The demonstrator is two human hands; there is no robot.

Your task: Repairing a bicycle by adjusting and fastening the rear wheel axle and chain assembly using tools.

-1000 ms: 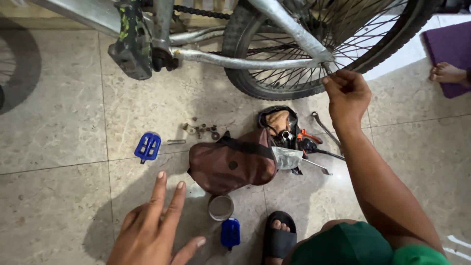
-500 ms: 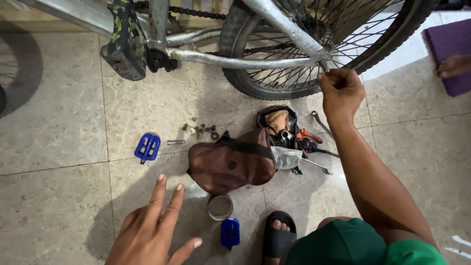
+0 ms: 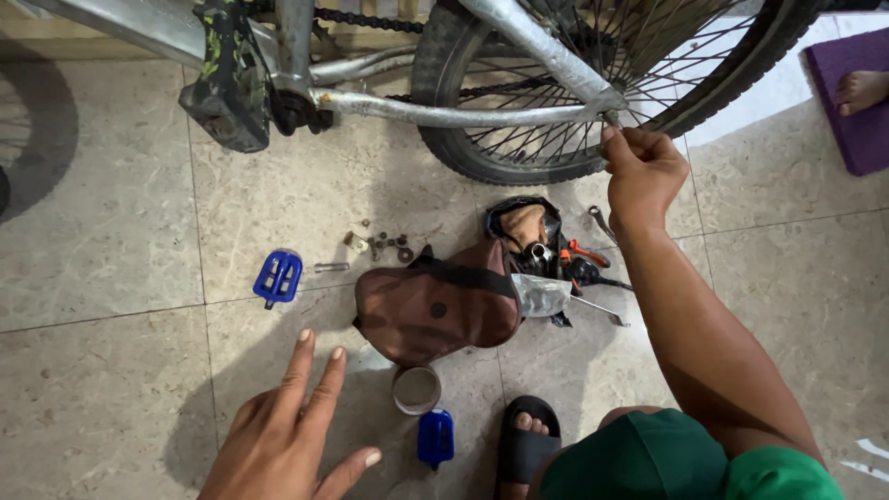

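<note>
My right hand (image 3: 642, 169) is raised to the rear wheel (image 3: 593, 83) of a silver bicycle, its fingers pinched at the axle end where the frame tubes (image 3: 444, 111) meet. What it pinches is too small to make out. My left hand (image 3: 287, 435) hovers low over the tiled floor with fingers spread, holding nothing. It is nearest to a small round tin (image 3: 417, 390) and a blue pedal (image 3: 435, 437). A brown tool bag (image 3: 435, 306) lies open between the hands, with tools spilling out at its right end (image 3: 574, 268).
A second blue pedal (image 3: 278, 276) lies on the floor left of the bag, with loose nuts and bolts (image 3: 380, 245) beside it. The bike's black pedal (image 3: 227, 88) hangs at upper left. My sandalled foot (image 3: 528, 444) is at the bottom. Another person's foot (image 3: 861, 88) rests on a purple mat.
My right hand has shifted slightly along the wheel's axle area; the view has drifted a little. My left hand stays spread over the floor.
</note>
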